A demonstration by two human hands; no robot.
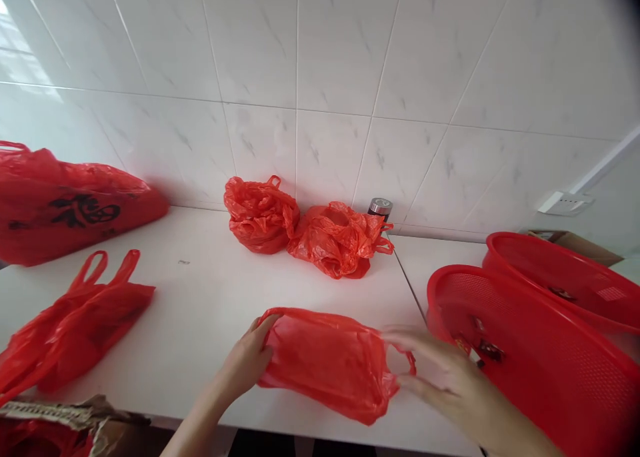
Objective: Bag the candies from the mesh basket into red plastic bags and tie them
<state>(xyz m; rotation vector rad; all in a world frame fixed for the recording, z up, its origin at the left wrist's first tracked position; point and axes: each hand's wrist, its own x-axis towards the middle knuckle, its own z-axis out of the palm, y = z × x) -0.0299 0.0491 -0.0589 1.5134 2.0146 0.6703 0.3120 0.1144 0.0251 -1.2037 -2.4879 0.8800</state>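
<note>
A red plastic bag (pixel 320 360) is spread open-mouthed over the front part of the white table. My left hand (pixel 250 357) is closed on the left rim of this bag, thumb inside the opening. At the bag's right end, my right hand (pixel 445 370) has its fingers stretched out and thumb apart, somewhat blurred, beside the handle loop (pixel 411 362). Its fingertips reach the bag's edge; whether they press on the film is hard to see. To the right of that hand stands a red plastic basket (pixel 550 350) with a few small wrapped items inside.
Two bundled red bags (pixel 263 220) sit by the tiled wall, with a metal-lidded bottle (pixel 381 207) behind. On the left are a large red bag (pixel 80 204), another red bag (pixel 95 317) and a torn cardboard box (pixel 115 430). A second red basket (pixel 565 250) stands at right.
</note>
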